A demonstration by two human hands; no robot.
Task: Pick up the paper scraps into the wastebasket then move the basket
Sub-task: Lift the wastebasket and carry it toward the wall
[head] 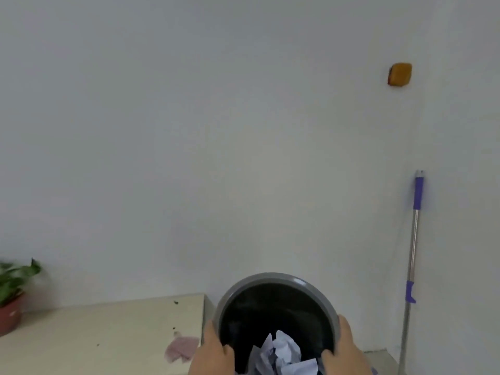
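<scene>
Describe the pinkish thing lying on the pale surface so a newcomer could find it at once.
Start at the grey wastebasket held by both hands at bottom centre. Just left of it is a cream tabletop, with a potted plant at its far left. The pinkish rag lies flat near the tabletop's right edge, beside the left hand; it is the only soft, pink item there.

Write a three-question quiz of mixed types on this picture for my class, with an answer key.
1. True or false: the round grey plastic wastebasket is empty.
2. Which hands grip its rim? A) left hand only B) right hand only C) both
3. What leans against the wall at the right?

Key: 1. False, crumpled white paper scraps lie inside. 2. C. 3. A metal mop handle with purple grips.
</scene>
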